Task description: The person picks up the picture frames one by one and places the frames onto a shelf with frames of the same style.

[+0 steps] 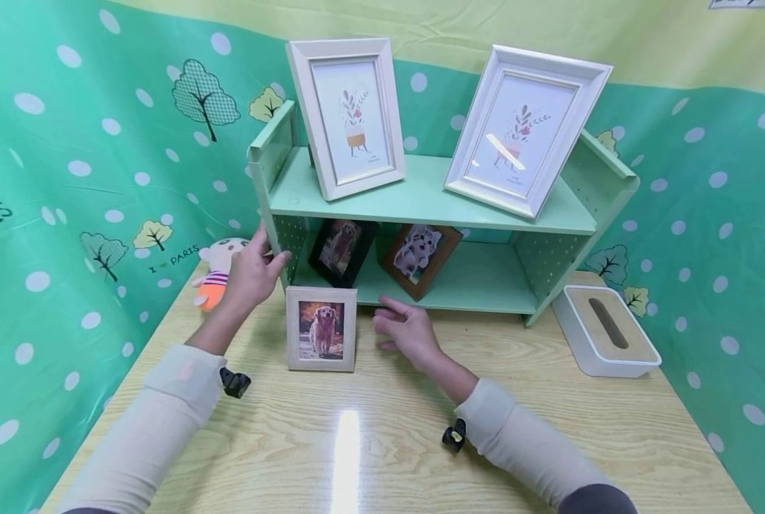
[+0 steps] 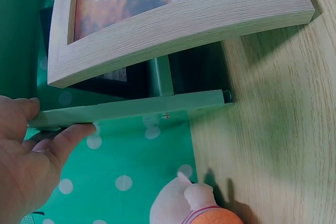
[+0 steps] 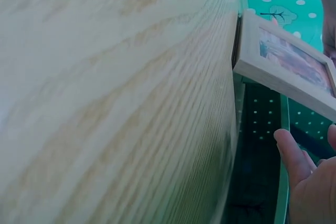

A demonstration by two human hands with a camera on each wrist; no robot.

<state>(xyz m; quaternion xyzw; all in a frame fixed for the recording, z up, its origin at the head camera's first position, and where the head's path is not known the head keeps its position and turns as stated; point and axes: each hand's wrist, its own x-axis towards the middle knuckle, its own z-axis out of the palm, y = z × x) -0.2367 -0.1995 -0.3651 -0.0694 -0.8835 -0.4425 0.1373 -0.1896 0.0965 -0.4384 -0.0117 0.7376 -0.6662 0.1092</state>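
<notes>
My left hand (image 1: 251,275) grips the front edge of the left side panel of a green two-tier shelf (image 1: 423,187), fingers and thumb on either side of it in the left wrist view. Just in front of the shelf, a light wood-grain picture frame (image 1: 321,332) with a dog photo stands upright on the table. To the right of this frame is my right hand (image 1: 413,335), fingers spread and holding nothing, close to the lower shelf's front edge. On the lower tier lean a black frame (image 1: 340,250) and a brown frame (image 1: 420,258) with a kitten photo.
Two larger white frames, one on the left (image 1: 356,118) and one on the right (image 1: 526,132), stand on the top tier. A plush toy (image 1: 218,271) sits left of the shelf. At its right stands a white tissue box (image 1: 603,332) with a wooden lid. Polka-dot cloth hangs behind.
</notes>
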